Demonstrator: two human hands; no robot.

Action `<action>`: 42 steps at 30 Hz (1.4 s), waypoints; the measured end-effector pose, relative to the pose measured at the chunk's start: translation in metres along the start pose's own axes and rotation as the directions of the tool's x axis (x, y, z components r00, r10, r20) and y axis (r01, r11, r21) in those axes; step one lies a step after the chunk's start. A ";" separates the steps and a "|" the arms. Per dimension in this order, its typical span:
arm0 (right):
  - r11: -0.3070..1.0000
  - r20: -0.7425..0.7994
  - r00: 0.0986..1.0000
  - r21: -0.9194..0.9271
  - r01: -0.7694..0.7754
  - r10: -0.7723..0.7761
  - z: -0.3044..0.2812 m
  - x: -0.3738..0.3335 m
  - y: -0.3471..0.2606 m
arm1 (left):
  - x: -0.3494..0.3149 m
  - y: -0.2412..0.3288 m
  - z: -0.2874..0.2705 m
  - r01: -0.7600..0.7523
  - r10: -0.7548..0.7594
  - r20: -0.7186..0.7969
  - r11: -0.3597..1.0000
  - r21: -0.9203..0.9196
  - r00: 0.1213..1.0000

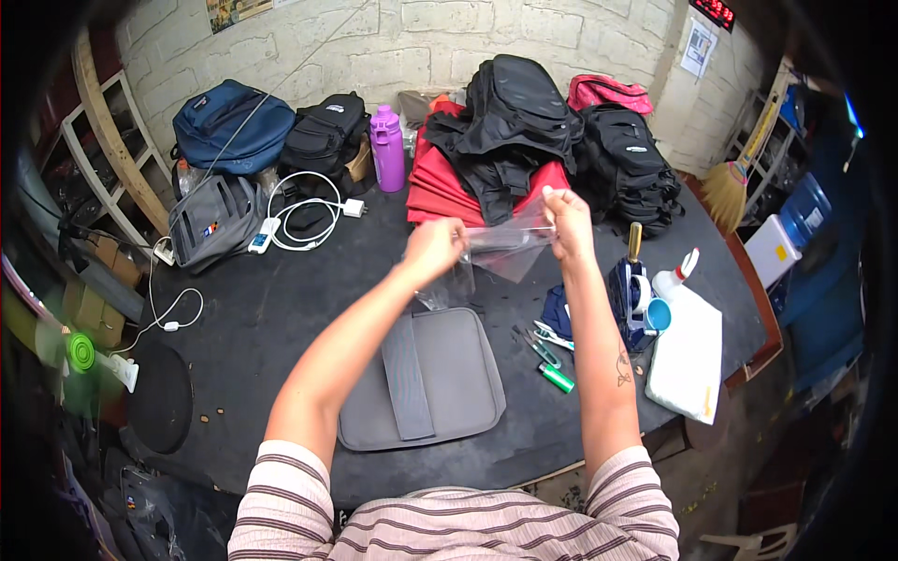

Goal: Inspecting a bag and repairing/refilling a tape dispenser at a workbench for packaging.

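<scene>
A clear plastic bag (513, 249) is stretched between my two hands above the middle of the dark table. My left hand (436, 249) pinches its left side, and my right hand (569, 222) grips the upper right side. Beneath and nearer to me lies a flat grey padded case (460, 374) with a wide grey strap (408, 379) across it. Just beyond the plastic, a stack of folded red fabric (432, 182) carries a black backpack (520, 107). Part of the plastic's lower left edge is hard to make out.
Left of centre stand a purple bottle (386, 150), a white charger cable (327, 234) and several bags, including a blue backpack (234, 126). On the right are a tape dispenser (629, 304), a green lighter (556, 378), small snips (543, 350) and a white package (686, 360).
</scene>
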State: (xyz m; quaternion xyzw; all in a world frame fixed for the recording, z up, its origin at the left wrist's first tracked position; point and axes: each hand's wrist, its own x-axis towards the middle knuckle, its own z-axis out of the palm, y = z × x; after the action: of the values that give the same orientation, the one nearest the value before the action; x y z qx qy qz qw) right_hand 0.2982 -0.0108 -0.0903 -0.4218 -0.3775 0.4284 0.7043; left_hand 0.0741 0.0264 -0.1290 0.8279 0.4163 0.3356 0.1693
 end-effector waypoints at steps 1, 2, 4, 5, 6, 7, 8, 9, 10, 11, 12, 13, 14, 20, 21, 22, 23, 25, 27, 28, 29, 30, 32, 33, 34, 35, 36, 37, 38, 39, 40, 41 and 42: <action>0.991 -0.018 0.994 -0.087 0.105 -0.107 -0.005 0.006 -0.001 | 0.012 -0.007 -0.011 0.006 0.005 0.155 0.998 -0.068 0.988; 0.968 0.005 0.994 -0.228 0.107 -0.109 -0.002 0.000 -0.008 | 0.016 -0.018 -0.023 -0.004 0.062 0.311 0.983 -0.183 0.948; 0.856 0.045 0.996 -0.509 0.091 -0.080 -0.016 -0.006 -0.015 | 0.013 -0.021 -0.032 0.036 0.033 0.459 0.989 -0.142 0.888; 0.776 0.075 0.993 -0.620 0.117 -0.090 -0.043 0.002 -0.004 | 0.015 -0.023 -0.023 0.003 0.072 0.500 0.989 -0.148 0.863; 0.401 0.060 0.989 -0.910 0.111 -0.137 -0.044 -0.017 -0.013 | 0.010 -0.029 -0.017 -0.184 0.223 0.456 0.975 -0.128 0.862; 0.157 0.094 0.966 -0.978 0.135 -0.242 -0.057 -0.028 0.001 | 0.004 -0.035 -0.010 -0.152 0.181 0.514 0.984 -0.099 0.838; 0.008 -0.028 0.982 -1.000 -0.027 -0.186 -0.065 -0.029 0.019 | -0.001 -0.042 0.000 -0.116 0.132 0.585 0.991 -0.066 0.800; 0.020 0.067 0.967 -0.997 0.074 -0.245 -0.057 -0.039 0.029 | -0.009 -0.038 -0.003 -0.078 0.106 0.667 0.994 -0.072 0.737; -0.047 0.197 0.926 -0.980 0.192 -0.321 -0.034 -0.051 0.039 | -0.021 -0.054 -0.005 -0.053 0.065 0.685 0.998 -0.038 0.726; 0.130 0.329 0.868 -0.907 0.400 -0.373 -0.015 -0.063 0.051 | -0.028 -0.072 -0.005 -0.092 0.097 0.705 0.995 -0.046 0.703; 0.374 0.397 0.878 -0.797 0.474 -0.267 -0.002 -0.072 0.060 | -0.028 -0.070 0.001 -0.062 0.074 0.699 0.997 -0.043 0.711; 0.569 0.586 0.810 -0.666 0.482 0.000 -0.006 -0.069 0.087 | -0.024 -0.061 0.006 -0.031 0.049 0.692 0.999 -0.038 0.720; 0.693 0.634 0.698 -0.667 0.275 0.333 0.017 -0.080 0.065 | -0.022 -0.040 0.000 0.084 -0.076 0.687 0.996 0.021 0.722; 0.191 0.589 0.736 -0.807 0.559 0.335 -0.028 -0.038 0.165 | 0.016 -0.065 0.037 0.058 -0.086 0.587 0.996 0.066 0.805; 0.037 0.723 0.675 -0.686 0.726 0.147 -0.062 -0.019 0.194 | 0.027 -0.059 0.051 0.030 -0.066 0.598 0.997 0.069 0.799; 0.060 0.612 0.774 -0.789 0.612 0.160 -0.050 -0.016 0.198 | 0.027 -0.071 0.050 0.038 -0.093 0.592 0.994 0.105 0.801; 0.069 0.483 0.858 -0.875 0.479 0.174 -0.040 -0.013 0.194 | 0.029 -0.079 0.051 -0.004 -0.047 0.549 0.996 0.092 0.835; 0.070 0.312 0.900 -0.950 0.306 0.305 -0.021 0.009 0.195 | 0.032 -0.094 0.053 -0.097 0.082 0.438 0.995 0.011 0.895; 0.119 0.222 0.935 -0.973 0.195 0.275 -0.041 0.035 0.212 | 0.037 -0.057 0.065 -0.219 0.196 0.284 0.974 0.050 0.939; 0.126 0.229 0.934 -0.971 0.201 0.276 -0.036 0.040 0.217 | 0.038 -0.046 0.064 -0.306 0.261 0.274 0.942 0.136 0.926; 0.010 0.182 0.975 -0.983 0.182 0.126 -0.030 0.044 0.222 | 0.040 -0.042 0.069 -0.294 0.200 0.403 0.938 0.185 0.893; -0.101 0.149 0.988 -0.984 0.145 -0.030 -0.025 0.046 0.224 | 0.043 -0.031 0.069 -0.122 -0.003 0.668 0.982 0.141 0.745; -0.175 0.239 0.967 -0.952 0.252 0.092 -0.024 0.053 0.215 | 0.041 -0.020 0.077 -0.085 -0.099 0.912 0.986 0.144 0.399; -0.296 0.245 0.968 -0.921 0.251 0.060 -0.025 0.056 0.209 | 0.036 -0.015 0.084 -0.231 -0.043 0.952 0.966 0.118 0.304; 0.055 0.144 0.986 -0.989 0.140 0.081 -0.035 0.062 0.219 | 0.037 -0.011 0.090 -0.339 -0.093 0.970 0.926 0.168 0.225; 0.050 0.209 0.975 -0.977 0.206 0.070 -0.027 0.056 0.211 | 0.036 -0.020 0.093 -0.345 -0.118 0.965 0.918 0.195 0.233; 0.028 0.253 0.966 -0.967 0.252 0.045 -0.031 0.056 0.194 | 0.043 -0.028 0.106 -0.373 -0.119 0.964 0.905 0.204 0.238; -0.106 0.445 0.895 -0.889 0.445 0.024 -0.046 0.065 0.199 | 0.045 -0.037 0.123 -0.473 -0.049 0.895 0.835 0.280 0.443; 0.196 0.438 0.888 -0.892 0.408 0.143 -0.043 0.059 0.191 | 0.057 -0.048 0.131 -0.367 -0.172 0.897 0.869 0.333 0.408; 0.247 0.356 0.915 -0.919 0.307 0.190 -0.030 0.043 0.185 | 0.071 -0.061 0.138 -0.265 -0.286 0.889 0.882 0.390 0.358; 0.270 0.257 0.946 -0.942 0.201 0.195 -0.006 0.021 0.179 | 0.073 -0.096 0.145 -0.251 -0.231 0.857 0.892 0.375 0.460; 0.120 0.363 0.923 -0.930 0.348 0.132 -0.009 0.002 0.193 | 0.078 -0.118 0.159 -0.260 -0.147 0.823 0.906 0.335 0.548; 0.121 0.220 0.973 -0.966 0.228 -0.074 0.019 -0.032 0.180 | 0.078 -0.133 0.155 -0.269 -0.189 0.831 0.889 0.371 0.523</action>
State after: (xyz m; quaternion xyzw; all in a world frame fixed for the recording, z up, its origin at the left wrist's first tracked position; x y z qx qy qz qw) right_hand 0.2193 0.0149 -0.2538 -0.7128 -0.6465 0.0259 0.2707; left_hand 0.1387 0.1682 -0.2819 0.9092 0.3261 -0.2156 0.1432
